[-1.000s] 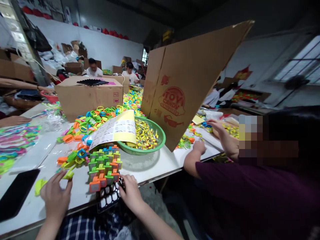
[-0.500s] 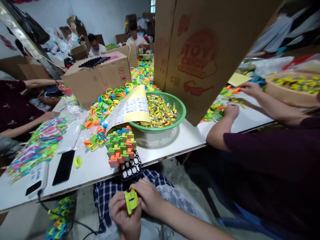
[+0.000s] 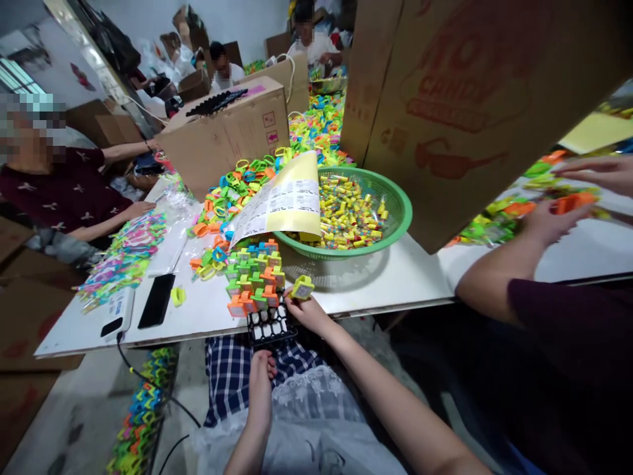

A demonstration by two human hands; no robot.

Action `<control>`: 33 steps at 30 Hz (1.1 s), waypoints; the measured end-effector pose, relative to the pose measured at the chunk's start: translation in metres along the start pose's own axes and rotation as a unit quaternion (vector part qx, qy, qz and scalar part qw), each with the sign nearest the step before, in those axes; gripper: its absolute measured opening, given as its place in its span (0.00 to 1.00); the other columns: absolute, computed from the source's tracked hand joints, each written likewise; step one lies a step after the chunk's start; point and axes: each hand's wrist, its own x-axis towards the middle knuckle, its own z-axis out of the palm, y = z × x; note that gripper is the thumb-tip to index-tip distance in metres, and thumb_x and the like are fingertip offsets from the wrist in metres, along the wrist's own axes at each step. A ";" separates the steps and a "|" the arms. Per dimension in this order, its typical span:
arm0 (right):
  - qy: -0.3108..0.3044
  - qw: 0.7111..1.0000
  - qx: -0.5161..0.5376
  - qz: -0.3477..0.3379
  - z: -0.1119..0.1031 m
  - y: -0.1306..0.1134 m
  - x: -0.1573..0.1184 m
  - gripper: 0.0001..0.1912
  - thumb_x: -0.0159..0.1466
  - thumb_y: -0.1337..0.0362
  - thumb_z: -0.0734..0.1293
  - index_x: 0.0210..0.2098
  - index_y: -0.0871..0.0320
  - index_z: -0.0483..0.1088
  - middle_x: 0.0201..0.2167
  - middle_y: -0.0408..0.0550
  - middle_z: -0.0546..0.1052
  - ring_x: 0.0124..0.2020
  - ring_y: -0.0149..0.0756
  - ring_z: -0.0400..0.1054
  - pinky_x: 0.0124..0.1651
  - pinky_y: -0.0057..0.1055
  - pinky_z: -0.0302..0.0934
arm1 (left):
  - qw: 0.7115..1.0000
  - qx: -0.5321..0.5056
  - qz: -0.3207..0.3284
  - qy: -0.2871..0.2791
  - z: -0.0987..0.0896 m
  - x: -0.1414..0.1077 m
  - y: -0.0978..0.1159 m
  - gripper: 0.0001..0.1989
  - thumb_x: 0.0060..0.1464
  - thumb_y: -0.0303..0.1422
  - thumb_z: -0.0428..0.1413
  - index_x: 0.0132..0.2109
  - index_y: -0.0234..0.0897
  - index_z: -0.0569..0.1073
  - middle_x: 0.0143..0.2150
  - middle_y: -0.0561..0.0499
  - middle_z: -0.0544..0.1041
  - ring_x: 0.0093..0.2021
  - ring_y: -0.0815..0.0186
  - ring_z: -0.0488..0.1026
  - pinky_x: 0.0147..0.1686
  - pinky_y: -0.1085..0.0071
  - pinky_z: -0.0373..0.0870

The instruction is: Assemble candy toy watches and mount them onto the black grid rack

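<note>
My right hand is closed on a yellow plastic toy watch, its pale square face turned up. It is at the right side of a black grid tray on the table's front edge. Rows of orange, green, yellow and blue toy watches stand upright in the tray's far part; the near cells show white. Below the tray, over my lap, my left hand has its fingers curled in, with nothing visible in them. A printed label sheet leans on a green basket of small yellow-wrapped pieces.
Left of the tray lie a black phone, a white power bank and a lone yellow watch. Cardboard boxes and a big carton stand behind. A co-worker's hands handle orange pieces at right.
My right hand has left my lap and moved up to the tray with the yellow watch. My left hand has let go of the watch. The view has swung left.
</note>
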 end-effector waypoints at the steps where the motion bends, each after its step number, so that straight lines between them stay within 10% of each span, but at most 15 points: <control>1: -0.010 1.000 -0.009 0.002 0.001 0.001 0.000 0.07 0.58 0.65 0.59 0.35 0.57 0.67 0.33 0.48 0.73 0.37 0.38 0.67 0.45 0.35 0.62 | 1.000 -0.003 -0.009 -0.026 0.005 0.000 0.000 0.25 0.41 0.56 0.53 0.33 0.36 0.68 0.24 0.54 0.67 0.24 0.68 0.63 0.27 0.71 0.59; 17: -0.035 0.986 -0.162 -0.011 0.017 0.004 0.004 0.12 0.55 0.74 0.64 0.40 0.61 0.71 0.39 0.54 0.74 0.42 0.42 0.67 0.46 0.36 0.62 | 0.993 0.021 -0.047 -0.107 0.035 0.010 0.013 0.37 0.33 0.69 0.46 0.24 0.36 0.66 0.17 0.57 0.60 0.19 0.71 0.57 0.22 0.72 0.55; 25: -0.135 0.985 -0.085 -0.070 -0.007 -0.017 0.015 0.20 0.59 0.71 0.61 0.51 0.55 0.68 0.52 0.52 0.72 0.51 0.43 0.65 0.54 0.38 0.59 | 0.930 0.183 0.311 0.076 -0.047 0.042 0.045 0.18 0.53 0.47 0.49 0.30 0.37 0.71 0.29 0.49 0.72 0.31 0.63 0.69 0.33 0.68 0.66; 33: -0.156 0.978 -0.106 -0.089 -0.006 -0.006 0.019 0.15 0.58 0.71 0.61 0.44 0.57 0.70 0.48 0.53 0.74 0.49 0.43 0.67 0.54 0.39 0.60 | 0.899 0.238 0.352 -0.110 -0.039 0.114 0.074 0.10 0.48 0.36 0.53 0.32 0.38 0.77 0.35 0.45 0.78 0.40 0.58 0.74 0.43 0.59 0.71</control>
